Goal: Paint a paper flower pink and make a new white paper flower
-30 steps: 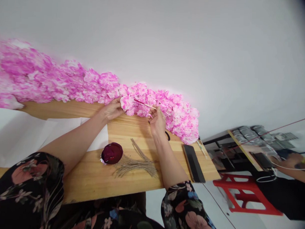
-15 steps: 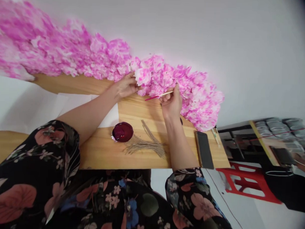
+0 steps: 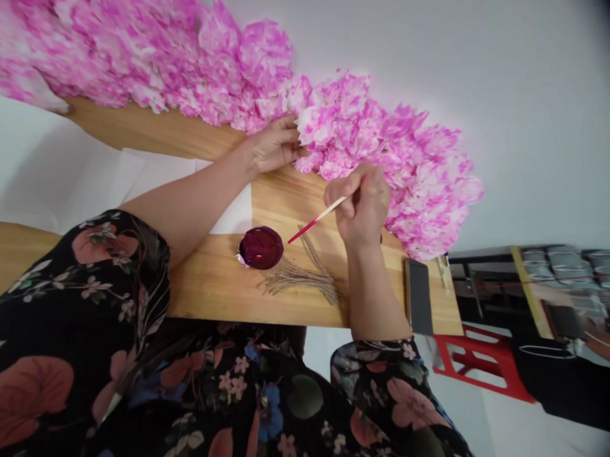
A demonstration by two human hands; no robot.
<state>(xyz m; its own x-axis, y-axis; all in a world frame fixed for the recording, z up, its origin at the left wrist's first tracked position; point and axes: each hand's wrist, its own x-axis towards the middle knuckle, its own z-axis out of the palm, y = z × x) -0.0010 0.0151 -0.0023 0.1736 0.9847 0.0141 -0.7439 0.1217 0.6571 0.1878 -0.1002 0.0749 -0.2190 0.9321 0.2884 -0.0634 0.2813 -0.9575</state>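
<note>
In my right hand point(image 3: 363, 202) is a thin wooden stick point(image 3: 318, 219), pale at the held end and stained dark pink toward its tip. That tip hangs just right of a small round dish of dark red liquid point(image 3: 261, 247). My left hand point(image 3: 278, 145) reaches to a white-and-pink flower point(image 3: 316, 125) at the front of the bank of pink flowers point(image 3: 378, 134); its fingertips are partly hidden behind the petals. Thin brown twigs point(image 3: 303, 278) lie on the wooden table point(image 3: 207, 295) to the right of the dish.
White paper sheets point(image 3: 187, 178) cover the table's left part. A dark phone point(image 3: 418, 297) lies near the right edge. Beyond it stand a red plastic stool point(image 3: 480, 364) and a shelf with clear containers point(image 3: 558, 264). Part of another person point(image 3: 570, 378) shows at far right.
My right hand has drawn back from the flowers, and the stick's stained tip has swung down toward the dish. My left hand stays at the flower. The whole view has shifted slightly.
</note>
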